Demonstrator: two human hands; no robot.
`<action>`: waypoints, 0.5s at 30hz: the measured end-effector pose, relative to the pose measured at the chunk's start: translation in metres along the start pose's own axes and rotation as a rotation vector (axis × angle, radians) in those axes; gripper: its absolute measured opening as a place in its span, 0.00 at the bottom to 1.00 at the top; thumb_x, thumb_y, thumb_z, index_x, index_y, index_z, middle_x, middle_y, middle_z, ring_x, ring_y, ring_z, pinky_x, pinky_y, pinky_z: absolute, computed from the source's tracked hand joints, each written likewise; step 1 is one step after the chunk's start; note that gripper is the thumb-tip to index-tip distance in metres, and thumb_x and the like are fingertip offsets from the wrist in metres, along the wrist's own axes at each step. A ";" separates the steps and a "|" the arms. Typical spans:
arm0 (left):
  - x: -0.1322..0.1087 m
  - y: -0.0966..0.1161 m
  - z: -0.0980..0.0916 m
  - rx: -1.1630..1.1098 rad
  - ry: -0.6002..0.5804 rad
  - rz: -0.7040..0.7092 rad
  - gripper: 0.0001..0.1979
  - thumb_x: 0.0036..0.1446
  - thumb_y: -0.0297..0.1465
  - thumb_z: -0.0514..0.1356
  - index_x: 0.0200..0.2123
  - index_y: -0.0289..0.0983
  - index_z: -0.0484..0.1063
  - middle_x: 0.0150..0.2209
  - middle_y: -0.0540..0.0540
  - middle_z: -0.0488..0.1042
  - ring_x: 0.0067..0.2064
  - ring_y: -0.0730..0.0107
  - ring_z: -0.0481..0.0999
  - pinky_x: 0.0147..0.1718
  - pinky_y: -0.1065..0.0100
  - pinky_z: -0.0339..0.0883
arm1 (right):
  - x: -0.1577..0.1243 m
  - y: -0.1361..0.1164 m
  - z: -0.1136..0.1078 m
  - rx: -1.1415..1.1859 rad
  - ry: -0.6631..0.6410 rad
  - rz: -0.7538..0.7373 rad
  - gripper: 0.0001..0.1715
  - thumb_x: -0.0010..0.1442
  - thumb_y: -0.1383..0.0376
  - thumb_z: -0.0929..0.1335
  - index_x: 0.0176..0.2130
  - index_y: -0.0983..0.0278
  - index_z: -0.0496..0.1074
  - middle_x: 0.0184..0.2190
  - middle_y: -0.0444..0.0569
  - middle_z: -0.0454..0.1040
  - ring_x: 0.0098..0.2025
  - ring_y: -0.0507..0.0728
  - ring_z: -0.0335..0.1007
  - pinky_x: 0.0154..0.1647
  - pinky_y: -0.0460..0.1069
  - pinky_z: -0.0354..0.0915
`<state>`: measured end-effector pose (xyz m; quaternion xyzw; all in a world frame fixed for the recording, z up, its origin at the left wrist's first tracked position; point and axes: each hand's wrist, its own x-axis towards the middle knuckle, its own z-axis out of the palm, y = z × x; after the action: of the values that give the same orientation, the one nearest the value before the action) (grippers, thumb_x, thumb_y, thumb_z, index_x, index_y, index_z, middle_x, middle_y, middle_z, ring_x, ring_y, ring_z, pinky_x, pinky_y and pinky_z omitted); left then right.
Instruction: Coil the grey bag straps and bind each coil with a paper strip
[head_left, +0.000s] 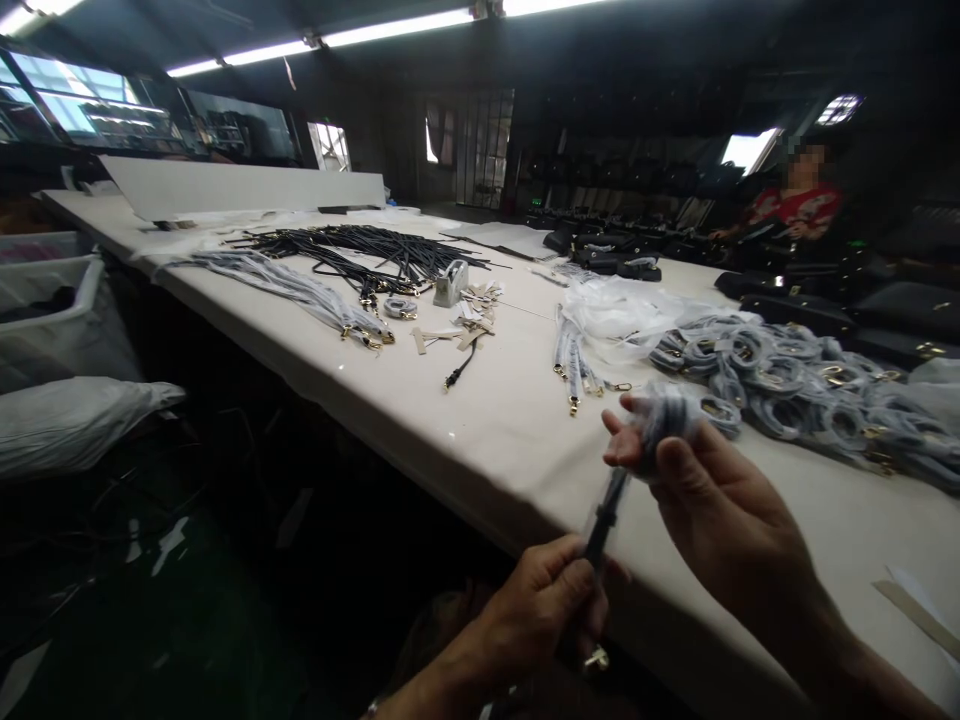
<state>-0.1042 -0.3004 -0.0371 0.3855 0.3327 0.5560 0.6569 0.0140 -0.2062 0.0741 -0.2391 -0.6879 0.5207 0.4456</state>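
Note:
Just off the table's near edge, my right hand point(712, 490) grips a coiled strap point(664, 420), dark and wrapped in clear plastic, blurred by motion. From this coil the strap's loose end runs down into my left hand point(555, 590), whose fingers are closed around it. A gold clasp point(596, 660) dangles below the left hand. Beyond my right hand lies a heap of similar wrapped coils point(780, 370). Several plastic-sleeved straps with gold clasps point(571, 365) hang together near a crumpled plastic sheet point(622, 310).
Black straps point(360, 250) and sleeved straps point(285, 285) lie across the long table point(405, 420). A tape dispenser point(451, 284) stands by paper strips point(476, 315). Black bags point(795, 310) line the far right, where a person in a red top point(799, 210) is. At left sits a white bin point(67, 330).

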 end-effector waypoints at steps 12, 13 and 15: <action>-0.009 0.041 -0.015 0.386 0.056 -0.053 0.11 0.62 0.36 0.58 0.43 0.35 0.72 0.32 0.50 0.69 0.32 0.73 0.66 0.30 0.73 0.58 | -0.011 0.049 -0.019 -0.934 -0.686 -0.390 0.08 0.63 0.71 0.61 0.31 0.61 0.61 0.28 0.46 0.68 0.27 0.55 0.58 0.28 0.50 0.53; -0.007 0.038 -0.017 0.439 0.106 -0.039 0.11 0.60 0.35 0.60 0.44 0.35 0.71 0.35 0.49 0.71 0.35 0.70 0.68 0.32 0.72 0.59 | -0.012 0.050 -0.022 -0.947 -0.709 -0.358 0.09 0.64 0.69 0.62 0.31 0.61 0.61 0.28 0.46 0.68 0.27 0.55 0.58 0.28 0.50 0.53; -0.003 0.031 -0.020 0.513 0.149 -0.061 0.13 0.56 0.33 0.63 0.44 0.36 0.69 0.35 0.49 0.72 0.35 0.70 0.69 0.31 0.72 0.60 | -0.015 0.052 -0.029 -0.970 -0.738 -0.306 0.09 0.65 0.64 0.64 0.32 0.61 0.62 0.28 0.46 0.68 0.28 0.55 0.59 0.29 0.51 0.53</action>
<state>-0.1366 -0.2982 -0.0193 0.4872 0.5215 0.4602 0.5280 0.0393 -0.1856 0.0222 -0.1175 -0.9808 0.1279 0.0890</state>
